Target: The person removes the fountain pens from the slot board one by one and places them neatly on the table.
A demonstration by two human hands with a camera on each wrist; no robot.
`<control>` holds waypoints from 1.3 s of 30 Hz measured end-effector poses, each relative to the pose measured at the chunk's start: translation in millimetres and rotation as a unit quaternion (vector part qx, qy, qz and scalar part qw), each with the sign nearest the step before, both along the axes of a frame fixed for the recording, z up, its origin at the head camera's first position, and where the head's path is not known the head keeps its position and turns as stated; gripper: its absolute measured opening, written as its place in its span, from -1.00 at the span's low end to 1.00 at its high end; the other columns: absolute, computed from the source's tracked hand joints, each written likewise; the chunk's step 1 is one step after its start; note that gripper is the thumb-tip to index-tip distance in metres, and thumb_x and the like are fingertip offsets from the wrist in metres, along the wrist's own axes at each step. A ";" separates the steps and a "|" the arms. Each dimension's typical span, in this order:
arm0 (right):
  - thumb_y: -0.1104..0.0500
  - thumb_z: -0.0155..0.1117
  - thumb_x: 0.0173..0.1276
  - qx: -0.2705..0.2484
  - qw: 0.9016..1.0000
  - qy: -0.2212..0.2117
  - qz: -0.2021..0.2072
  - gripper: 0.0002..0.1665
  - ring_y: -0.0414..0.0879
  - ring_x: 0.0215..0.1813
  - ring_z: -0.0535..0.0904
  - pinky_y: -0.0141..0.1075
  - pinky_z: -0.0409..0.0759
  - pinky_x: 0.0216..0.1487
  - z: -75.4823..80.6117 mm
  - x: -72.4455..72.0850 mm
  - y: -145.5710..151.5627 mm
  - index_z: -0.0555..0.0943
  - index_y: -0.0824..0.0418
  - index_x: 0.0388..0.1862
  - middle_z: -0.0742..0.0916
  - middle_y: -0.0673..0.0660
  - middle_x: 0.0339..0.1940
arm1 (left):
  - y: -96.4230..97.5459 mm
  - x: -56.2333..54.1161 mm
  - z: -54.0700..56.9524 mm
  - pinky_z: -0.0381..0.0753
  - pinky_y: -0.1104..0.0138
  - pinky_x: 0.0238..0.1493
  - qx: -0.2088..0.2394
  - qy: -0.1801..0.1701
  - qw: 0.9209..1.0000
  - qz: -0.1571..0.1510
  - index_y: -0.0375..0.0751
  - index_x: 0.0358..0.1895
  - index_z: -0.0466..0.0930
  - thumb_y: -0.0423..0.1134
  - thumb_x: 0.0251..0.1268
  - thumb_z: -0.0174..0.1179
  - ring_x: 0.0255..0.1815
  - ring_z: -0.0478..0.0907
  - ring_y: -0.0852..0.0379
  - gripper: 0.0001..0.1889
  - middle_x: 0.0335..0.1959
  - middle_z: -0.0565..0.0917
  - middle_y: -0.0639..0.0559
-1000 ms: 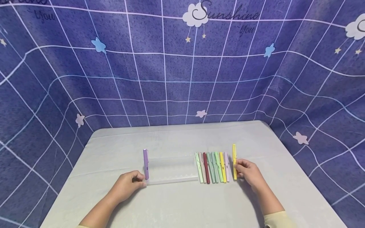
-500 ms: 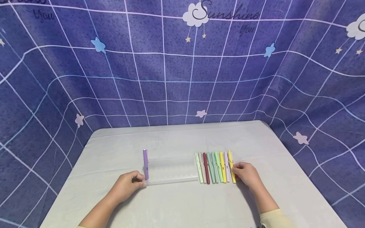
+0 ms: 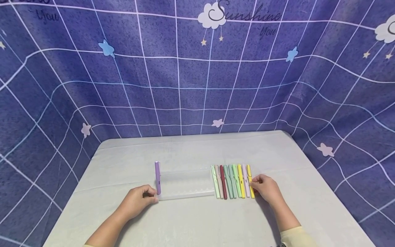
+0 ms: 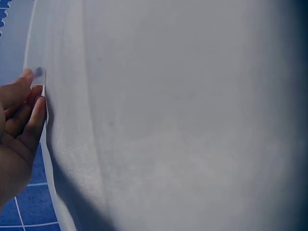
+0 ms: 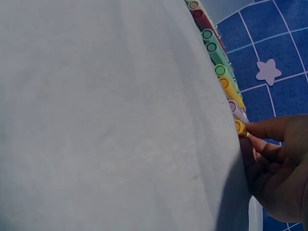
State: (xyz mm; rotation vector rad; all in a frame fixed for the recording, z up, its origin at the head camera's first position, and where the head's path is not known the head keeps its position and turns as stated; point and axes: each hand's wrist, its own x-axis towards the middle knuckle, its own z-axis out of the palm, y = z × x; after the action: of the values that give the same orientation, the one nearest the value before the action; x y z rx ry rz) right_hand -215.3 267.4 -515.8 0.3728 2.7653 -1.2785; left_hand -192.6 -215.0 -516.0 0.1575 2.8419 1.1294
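Note:
My left hand [image 3: 140, 200] pinches the near left corner of a clear plastic pen tray [image 3: 186, 196]; the left wrist view shows thumb and fingers at that see-through corner. A purple pen [image 3: 157, 178] lies along the tray's left end, just beyond the fingertips. At the tray's right, several capped pens lie side by side: pale green [image 3: 217, 183], dark red [image 3: 223, 181], teal, bright green, yellow [image 3: 241, 181] and lilac [image 3: 245, 180]. My right hand [image 3: 267, 188] pinches the outermost yellow pen [image 3: 250, 181] near its lower half, close beside the lilac one.
A pale cloth covers the table [image 3: 197, 223]. Behind and at both sides hangs a blue gridded curtain [image 3: 191, 75] printed with stars and clouds. The table's far edge runs along the curtain's foot.
My right hand has brought the yellow pen leftward and laid it down against the row's right end, beside the lilac pen. The left hand, tray and purple pen have stayed put.

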 end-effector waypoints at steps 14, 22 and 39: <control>0.15 0.32 0.30 0.026 0.999 -0.029 0.024 -0.81 -0.11 -0.47 0.57 -0.30 0.57 -0.45 4.8 -1.7 2.3 0.59 0.28 -0.34 0.66 0.09 -0.50 | 2.0 -0.2 0.8 0.57 0.10 0.10 -0.002 0.003 1.000 -0.004 0.12 -0.37 0.63 -0.18 0.09 0.45 -0.14 0.61 0.24 -0.85 -0.37 0.68 0.34; 0.19 0.29 0.32 0.014 0.999 -0.021 0.032 -0.84 -0.12 -0.48 0.58 -0.28 0.60 -0.45 5.4 -1.9 3.0 0.60 0.30 -0.36 0.67 0.10 -0.51 | -0.1 -1.3 -0.2 0.57 0.10 0.11 0.002 0.002 1.000 -0.004 0.14 -0.36 0.64 -0.16 0.08 0.45 -0.12 0.62 0.23 -0.85 -0.36 0.68 0.34; 0.21 0.23 0.40 0.012 0.999 -0.019 0.039 -0.83 -0.11 -0.47 0.59 -0.26 0.60 -0.44 7.5 -0.9 4.9 0.60 0.33 -0.30 0.68 0.12 -0.48 | 0.5 -1.7 0.6 0.57 0.14 0.10 -0.002 -0.001 1.000 -0.001 0.14 -0.37 0.63 -0.18 0.08 0.45 -0.14 0.61 0.26 -0.84 -0.37 0.68 0.35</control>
State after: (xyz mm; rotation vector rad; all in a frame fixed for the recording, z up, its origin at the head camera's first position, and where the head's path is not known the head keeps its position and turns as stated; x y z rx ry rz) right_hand -216.2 272.3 -508.3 0.2861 2.7363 -1.2091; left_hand -194.3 -214.6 -515.5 0.1588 2.8419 1.1233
